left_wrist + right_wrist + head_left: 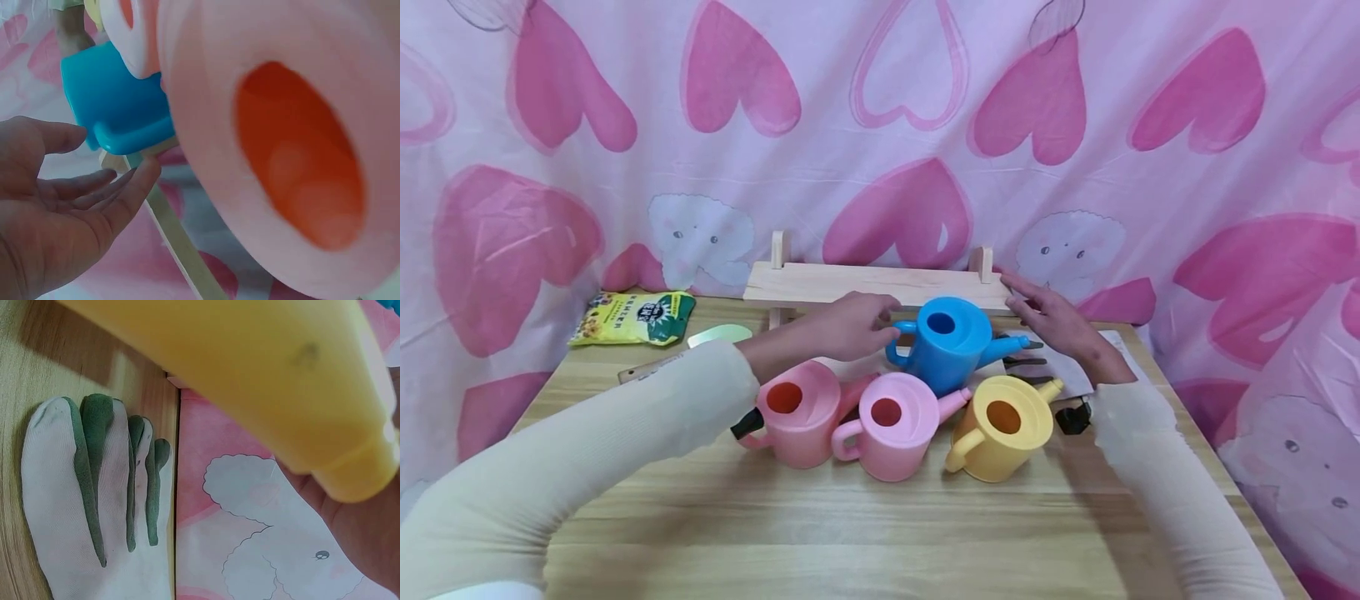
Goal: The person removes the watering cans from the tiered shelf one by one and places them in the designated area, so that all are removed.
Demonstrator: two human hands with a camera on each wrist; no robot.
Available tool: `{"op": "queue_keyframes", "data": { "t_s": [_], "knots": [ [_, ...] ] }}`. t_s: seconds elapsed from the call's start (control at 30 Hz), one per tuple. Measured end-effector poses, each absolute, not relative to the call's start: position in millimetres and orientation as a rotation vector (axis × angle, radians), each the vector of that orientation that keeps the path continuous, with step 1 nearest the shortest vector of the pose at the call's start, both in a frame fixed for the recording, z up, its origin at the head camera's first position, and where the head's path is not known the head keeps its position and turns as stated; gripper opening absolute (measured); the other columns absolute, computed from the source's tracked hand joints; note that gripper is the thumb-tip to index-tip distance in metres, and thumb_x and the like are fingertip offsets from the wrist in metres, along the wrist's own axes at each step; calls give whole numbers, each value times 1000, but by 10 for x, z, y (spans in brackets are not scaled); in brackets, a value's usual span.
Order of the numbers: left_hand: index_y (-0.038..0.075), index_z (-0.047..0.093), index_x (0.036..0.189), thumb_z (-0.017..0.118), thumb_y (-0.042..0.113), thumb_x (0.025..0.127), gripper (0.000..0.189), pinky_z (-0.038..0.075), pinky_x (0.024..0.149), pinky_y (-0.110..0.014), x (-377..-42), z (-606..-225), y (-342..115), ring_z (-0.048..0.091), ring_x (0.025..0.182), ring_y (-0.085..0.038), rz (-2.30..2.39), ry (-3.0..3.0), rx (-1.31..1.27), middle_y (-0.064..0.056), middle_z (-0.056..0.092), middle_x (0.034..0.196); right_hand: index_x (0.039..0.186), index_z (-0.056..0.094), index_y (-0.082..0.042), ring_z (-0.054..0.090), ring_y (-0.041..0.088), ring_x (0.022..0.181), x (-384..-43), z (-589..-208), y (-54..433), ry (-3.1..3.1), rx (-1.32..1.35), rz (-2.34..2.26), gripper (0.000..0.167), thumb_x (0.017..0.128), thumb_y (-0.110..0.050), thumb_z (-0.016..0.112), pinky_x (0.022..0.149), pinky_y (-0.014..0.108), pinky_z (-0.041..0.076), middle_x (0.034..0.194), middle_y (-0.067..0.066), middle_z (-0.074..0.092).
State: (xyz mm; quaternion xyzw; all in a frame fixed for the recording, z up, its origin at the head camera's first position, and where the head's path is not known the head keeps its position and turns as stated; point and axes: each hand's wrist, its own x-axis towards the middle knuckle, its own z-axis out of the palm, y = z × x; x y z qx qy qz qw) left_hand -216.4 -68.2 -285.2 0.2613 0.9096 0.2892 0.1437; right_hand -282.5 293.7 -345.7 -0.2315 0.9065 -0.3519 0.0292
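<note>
A blue watering can [951,358] stands in front of a low wooden shelf [865,285]. My left hand [856,325] is beside the can's handle, and the left wrist view shows its fingers relaxed with nothing gripped. At the shelf's right end is my right hand [1056,321], fingers extended above the blue spout; whether it touches the wood cannot be told. Nearer to me stand a coral watering can [808,442], a pink watering can [895,454] and a yellow watering can [1000,454]. The yellow can [262,369] partly covers my right hand [365,531] in the right wrist view.
At the back left lie a yellow-green packet [632,318] and a pale green tool blade [720,334]. White gloves with green parts [56,506] lie on the wooden table [820,542] at the right. A heart-patterned curtain [820,183] hangs behind.
</note>
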Motion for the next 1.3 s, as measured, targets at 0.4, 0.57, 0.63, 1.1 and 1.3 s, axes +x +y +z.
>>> {"op": "queue_keyframes", "data": {
  "t_s": [0.4,0.57,0.63,1.1,1.3],
  "knots": [
    [0,68,124,67,13,101,26,57,77,-26,-2301,-2830,-500,61,93,-21,728,2594,882,-11,70,105,164,28,-16,44,46,138,-2825,-3440,2934,2788,-717,-1104,56,112,-25,47,100,62,49,167,13,26],
    [0,70,117,64,11,102,19,56,78,-27,-2335,-2845,-468,60,90,-21,710,2597,900,-9,69,99,164,27,-17,44,47,138,-2830,-3439,2945,2797,-712,-1086,56,112,-27,46,101,63,48,167,14,26],
    [0,70,118,64,10,103,19,56,80,-27,-2334,-2849,-463,61,90,-21,711,2609,902,-8,69,98,164,27,-17,43,47,139,-2829,-3435,2945,2798,-711,-1084,56,112,-27,46,101,63,47,167,14,26],
    [2,63,129,64,10,103,28,57,89,-31,-2296,-2910,-464,61,101,-22,742,2657,863,-9,66,112,164,27,-17,33,47,146,-2794,-3409,2922,2796,-691,-1081,57,111,-25,49,107,65,39,168,13,25],
    [1,60,129,63,11,103,28,57,87,-31,-2289,-2908,-519,60,101,-23,819,2686,827,-10,64,111,164,27,-15,34,46,145,-2804,-3438,2917,2795,-692,-1094,57,112,-24,48,108,64,39,168,13,24]
  ]
}}
